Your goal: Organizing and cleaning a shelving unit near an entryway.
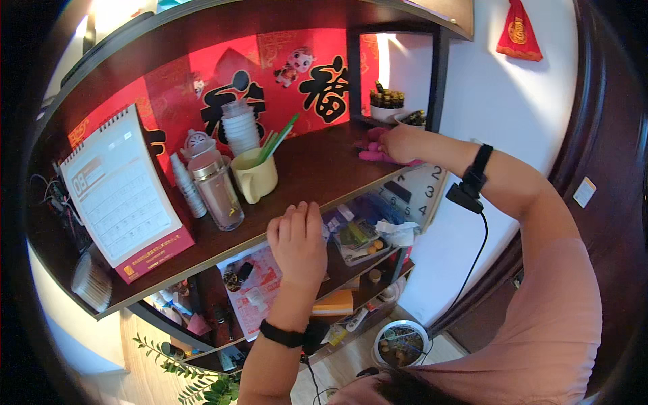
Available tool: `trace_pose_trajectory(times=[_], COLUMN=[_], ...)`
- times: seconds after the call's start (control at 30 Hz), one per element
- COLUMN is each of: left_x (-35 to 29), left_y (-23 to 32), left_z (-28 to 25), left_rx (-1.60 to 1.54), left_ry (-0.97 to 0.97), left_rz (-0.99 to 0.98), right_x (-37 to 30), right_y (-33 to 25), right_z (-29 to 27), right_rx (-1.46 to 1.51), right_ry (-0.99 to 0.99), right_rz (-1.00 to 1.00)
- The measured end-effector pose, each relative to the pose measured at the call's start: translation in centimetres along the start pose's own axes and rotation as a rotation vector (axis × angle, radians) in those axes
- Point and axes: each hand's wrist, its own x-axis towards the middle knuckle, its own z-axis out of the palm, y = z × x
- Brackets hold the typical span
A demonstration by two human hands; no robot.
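Observation:
At the right end of the dark wooden shelf (320, 158), my right hand (405, 144) is closed over a bunched bright pink cloth (373, 156), pressed to the board. Part of the cloth is hidden under the fingers. My left hand (299, 243) lies at the shelf's front edge with its fingers stretched out, holding nothing. Left of it stands a cream mug (254, 181) with green-handled items in it. A clear bottle (219, 199) with a pinkish cap and a stack of white cups (239, 128) are close by the mug.
A desk calendar (118, 196) and a tub of cotton swabs (92, 282) occupy the shelf's left end. Small potted plants (387, 100) sit behind my right hand. Lower shelves hold papers and bags. A floor pot (401, 343) stands below; cables hang from both wrist straps.

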Motion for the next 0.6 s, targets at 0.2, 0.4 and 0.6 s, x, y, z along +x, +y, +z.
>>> trace_pose_trajectory(times=[0.2, 0.4, 0.6], left_x=[0.1, 0.0, 0.1], left_y=[0.2, 0.0, 0.5], left_z=[0.3, 0.0, 0.2], left_rx=[-0.005, -0.002, -0.028], left_ry=[0.022, 0.021, 0.018], left_rz=[0.013, 0.006, 0.016], right_x=[-8.1, -13.2, -11.7], right_y=[-1.2, -1.0, 0.1], right_z=[0.3, -3.5, -6.0], right_rx=[0.152, 0.226, 0.44], right_ry=[0.136, -0.014, 0.518], right_rz=[0.122, 0.106, 0.253])
